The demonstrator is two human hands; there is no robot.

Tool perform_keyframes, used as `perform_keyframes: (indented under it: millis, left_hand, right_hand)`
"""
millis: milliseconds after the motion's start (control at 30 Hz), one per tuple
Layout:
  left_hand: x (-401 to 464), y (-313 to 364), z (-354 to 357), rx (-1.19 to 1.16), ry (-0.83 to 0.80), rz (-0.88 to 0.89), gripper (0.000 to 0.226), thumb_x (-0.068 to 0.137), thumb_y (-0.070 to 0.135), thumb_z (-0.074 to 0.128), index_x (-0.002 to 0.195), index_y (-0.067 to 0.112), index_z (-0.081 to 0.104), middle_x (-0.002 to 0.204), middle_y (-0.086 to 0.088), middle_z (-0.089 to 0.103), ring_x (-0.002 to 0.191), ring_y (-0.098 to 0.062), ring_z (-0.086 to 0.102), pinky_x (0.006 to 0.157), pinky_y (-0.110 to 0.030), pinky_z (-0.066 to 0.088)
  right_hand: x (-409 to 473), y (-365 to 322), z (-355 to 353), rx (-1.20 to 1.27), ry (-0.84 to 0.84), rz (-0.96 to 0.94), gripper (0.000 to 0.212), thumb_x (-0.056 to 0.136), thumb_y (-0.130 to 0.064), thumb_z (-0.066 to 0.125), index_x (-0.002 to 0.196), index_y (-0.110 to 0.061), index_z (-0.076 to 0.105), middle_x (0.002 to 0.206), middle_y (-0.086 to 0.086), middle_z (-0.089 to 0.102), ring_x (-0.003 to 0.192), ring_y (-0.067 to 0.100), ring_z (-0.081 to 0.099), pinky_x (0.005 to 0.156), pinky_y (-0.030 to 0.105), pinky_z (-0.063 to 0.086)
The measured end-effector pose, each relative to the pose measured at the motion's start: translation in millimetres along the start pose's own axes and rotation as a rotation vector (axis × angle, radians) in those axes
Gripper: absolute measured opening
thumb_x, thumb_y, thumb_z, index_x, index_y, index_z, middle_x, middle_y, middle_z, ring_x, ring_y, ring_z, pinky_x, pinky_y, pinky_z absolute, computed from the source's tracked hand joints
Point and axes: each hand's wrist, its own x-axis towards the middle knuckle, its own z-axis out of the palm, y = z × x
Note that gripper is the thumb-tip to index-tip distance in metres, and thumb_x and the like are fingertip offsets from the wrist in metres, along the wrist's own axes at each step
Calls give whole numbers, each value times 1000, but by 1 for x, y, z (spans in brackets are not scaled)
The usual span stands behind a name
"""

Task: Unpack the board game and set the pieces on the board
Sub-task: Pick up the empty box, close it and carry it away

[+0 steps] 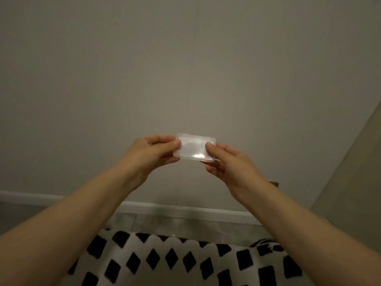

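A small clear plastic case (193,148), flat and rectangular, is held up in the air in front of a plain wall. My left hand (152,155) pinches its left end between thumb and fingers. My right hand (228,162) pinches its right end the same way. Both arms reach forward from the bottom corners. What the case holds cannot be made out. No board and no pieces are in view.
A white cloth with black diamond shapes (185,263) spreads across the bottom of the view. Behind it lie a strip of floor and a white baseboard (185,211). A beige wall fills the upper view, with a second surface at the right edge (354,182).
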Motion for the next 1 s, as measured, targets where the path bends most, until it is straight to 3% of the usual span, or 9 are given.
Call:
perform_keyframes:
  millis: [200,633,1000]
  left_hand:
    - [25,49,11,-40,-1,-48,12,81,5,65,93,3,64,84,-11,68,64,-10,67,65,-20,58]
    - [28,217,77,-60,-27,-93,10,81,8,67,90,7,66,79,-6,72,67,-12,68,63,-19,57]
    - [-3,369,177,-90,-152,-33,21,82,11,66,101,3,65,85,-8,71,69,-12,67,68,-20,58]
  right_hand:
    - [23,-55,10,-5,23,41,7,86,-19,64,92,-16,65,78,-3,67,71,10,63,55,15,51]
    - [16,-238,14,9,58,67,16,84,-19,67,99,-13,65,79,-2,69,72,10,64,54,16,51]
    - [-37,-422,-15,-29,115,-39,11,84,-19,67,93,-14,66,72,-5,69,67,8,64,56,17,51]
